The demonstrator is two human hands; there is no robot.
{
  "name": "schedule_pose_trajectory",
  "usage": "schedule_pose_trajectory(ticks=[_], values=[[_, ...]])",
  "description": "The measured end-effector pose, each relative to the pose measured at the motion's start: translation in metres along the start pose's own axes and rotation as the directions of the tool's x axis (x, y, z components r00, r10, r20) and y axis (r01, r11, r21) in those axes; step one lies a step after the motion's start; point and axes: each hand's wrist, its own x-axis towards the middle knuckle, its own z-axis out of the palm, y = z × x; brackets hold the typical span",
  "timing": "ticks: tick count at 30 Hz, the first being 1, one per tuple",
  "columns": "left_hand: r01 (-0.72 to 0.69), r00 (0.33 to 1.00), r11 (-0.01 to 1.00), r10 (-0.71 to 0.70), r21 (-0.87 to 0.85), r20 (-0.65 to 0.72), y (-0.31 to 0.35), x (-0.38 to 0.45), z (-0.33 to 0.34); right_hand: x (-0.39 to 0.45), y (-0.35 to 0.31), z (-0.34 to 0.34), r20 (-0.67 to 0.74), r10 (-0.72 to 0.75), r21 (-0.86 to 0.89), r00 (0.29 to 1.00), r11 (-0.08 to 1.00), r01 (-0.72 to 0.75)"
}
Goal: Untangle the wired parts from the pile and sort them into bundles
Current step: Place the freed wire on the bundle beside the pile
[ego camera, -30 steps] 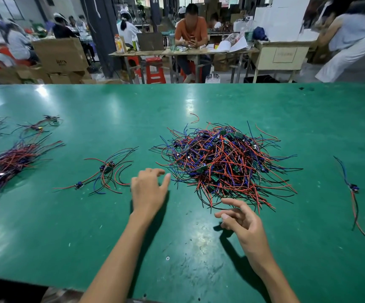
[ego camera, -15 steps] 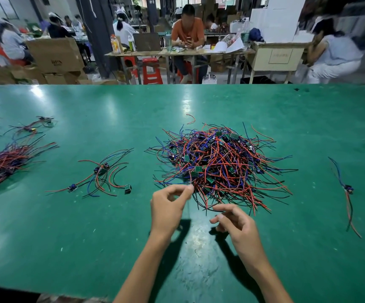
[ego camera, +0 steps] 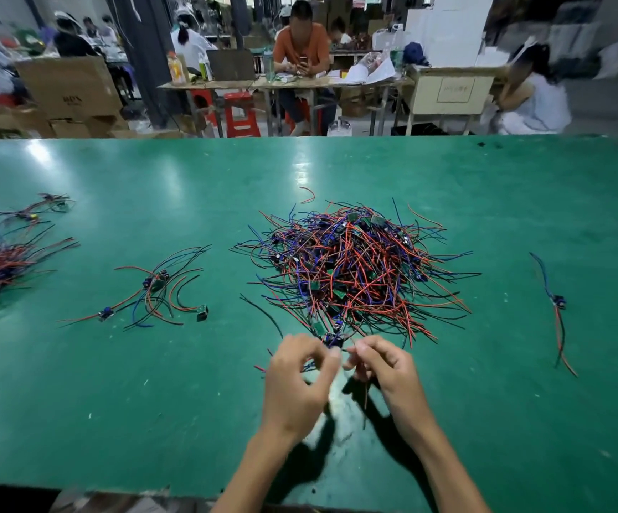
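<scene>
Pile lies between small bundle and lone part.

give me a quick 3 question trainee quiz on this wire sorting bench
1. True or false: both hands are working at the near edge of the big pile.
2. Which lies to the right of the pile? A) a cardboard box B) a single wired part C) a stool
3. Fill in: the bench top is ____ in colour.

Key
1. True: the left hand and right hand pinch a wired part at the pile's near edge.
2. B: the single wired part lies alone there.
3. Green: see the bench top.
</scene>
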Motion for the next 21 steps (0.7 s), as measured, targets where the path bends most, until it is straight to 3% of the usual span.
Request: schedule_pose_trajectory(ticks=[2, 5, 7, 12, 18, 21], values=[[0.146, 0.983, 0.988, -0.140, 0.049, -0.121, -0.003, 0.015, -0.002, 0.000, 0.000, -0.001, 0.023, -0.003, 0.004, 1.000, 1.000, 0.003], [0.389, 0.889, 0.851, -0.447, 0.352, 0.101, -0.009, 0.043, -0.001, 0.000, 0.003, -0.005, 0.079, -0.027, -0.006, 0.996, 1.000, 0.028], [0.493, 0.804, 0.831, -0.548, 0.257, 0.229, -0.009, 0.054, 0.003, 0.001, 0.004, -0.008, 0.111, -0.041, 0.034, 0.993, 0.999, 0.038], [0.555, 0.814, 0.822, -0.507, -0.125, 0.284, -0.009, 0.056, 0.007, 0.001, 0.004, -0.011, 0.119, -0.037, 0.033, 0.992, 0.999, 0.033], [0.371, 0.922, 0.792, -0.375, -0.485, 0.094, 0.013, 0.063, -0.004, 0.003, 0.009, 0.000, -0.126, -0.054, -0.081, 0.991, 0.996, 0.044], [0.348, 0.933, 0.719, -0.326, -0.602, 0.150, 0.029, 0.074, -0.013, 0.004, 0.011, 0.001, -0.225, -0.089, -0.189, 0.970, 0.981, 0.046]])
